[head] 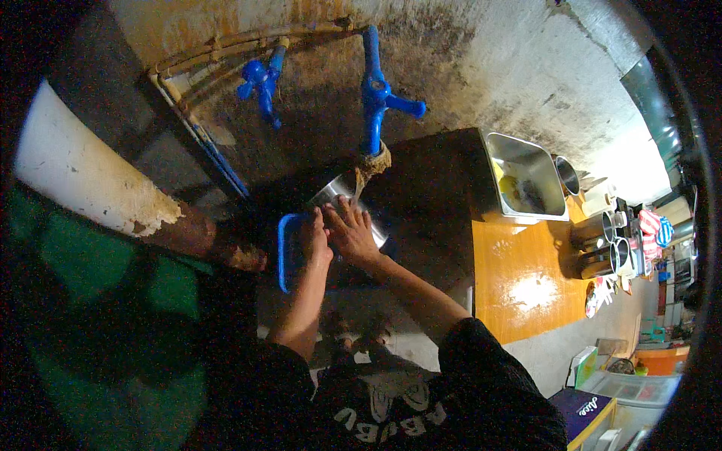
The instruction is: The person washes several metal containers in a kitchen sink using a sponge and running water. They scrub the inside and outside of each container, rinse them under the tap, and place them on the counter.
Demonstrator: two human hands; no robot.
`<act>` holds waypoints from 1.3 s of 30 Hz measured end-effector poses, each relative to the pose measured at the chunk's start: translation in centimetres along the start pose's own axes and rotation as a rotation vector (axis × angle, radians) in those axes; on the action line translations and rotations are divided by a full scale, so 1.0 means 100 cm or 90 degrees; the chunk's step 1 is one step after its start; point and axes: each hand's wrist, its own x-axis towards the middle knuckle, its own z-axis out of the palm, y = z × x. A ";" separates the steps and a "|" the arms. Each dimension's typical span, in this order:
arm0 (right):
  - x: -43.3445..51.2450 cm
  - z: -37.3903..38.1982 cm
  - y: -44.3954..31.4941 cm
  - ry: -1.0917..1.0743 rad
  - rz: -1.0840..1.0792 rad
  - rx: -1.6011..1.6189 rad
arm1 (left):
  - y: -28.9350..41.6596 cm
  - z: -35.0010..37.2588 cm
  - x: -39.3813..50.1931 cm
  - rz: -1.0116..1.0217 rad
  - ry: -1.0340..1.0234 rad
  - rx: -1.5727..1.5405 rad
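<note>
My left hand [319, 242] and my right hand [356, 234] are close together below a blue plastic tap [373, 96]. Fingers of the right hand are spread over a shiny metal container [338, 190], whose full shape is hidden by the hands and shadow. The left hand sits just left of it, with its fingers pointing up; whether it grips anything is unclear. A cloth-like wrap [377, 160] surrounds the tap's mouth, and a strip hangs from it near the right fingertips. Beside the left hand shows the blue rim of a basin [284, 253].
Another blue tap [262, 84] is on the stained wall at left. To the right, a rectangular steel pan [527, 180] stands on an orange-brown counter [524, 282], near metal cups [601, 259]. A peeling pale column [96, 169] slants in from the left.
</note>
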 end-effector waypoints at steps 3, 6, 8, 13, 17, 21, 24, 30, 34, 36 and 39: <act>0.023 -0.005 0.010 0.008 0.071 0.048 | 0.004 0.003 -0.007 -0.006 -0.013 -0.042; 0.039 -0.010 0.013 0.011 0.161 0.107 | 0.004 0.003 -0.004 0.021 -0.034 -0.035; 0.039 -0.010 0.007 0.094 0.145 0.069 | 0.001 0.004 -0.003 0.024 -0.038 -0.055; 0.038 -0.003 0.037 -0.106 0.207 0.143 | 0.003 -0.005 -0.005 0.018 -0.009 -0.136; 0.043 0.015 0.099 -0.332 0.581 0.513 | 0.021 -0.026 0.000 0.007 -0.027 -0.212; 0.017 0.043 0.092 -0.296 0.543 1.277 | 0.025 -0.024 0.011 0.055 0.010 -0.255; 0.009 0.051 0.060 -0.076 0.586 1.391 | 0.017 -0.011 0.011 0.066 0.082 -0.229; 0.023 0.067 0.048 0.048 0.627 1.397 | 0.020 -0.018 -0.002 0.090 0.032 -0.255; 0.021 0.105 0.049 0.132 0.460 1.370 | 0.027 -0.029 -0.008 0.082 -0.035 -0.241; 0.017 0.118 0.048 0.166 0.489 1.300 | 0.028 -0.033 -0.009 0.068 -0.048 -0.240; 0.013 0.125 0.045 0.166 0.309 1.006 | 0.029 -0.039 -0.006 0.049 -0.061 -0.248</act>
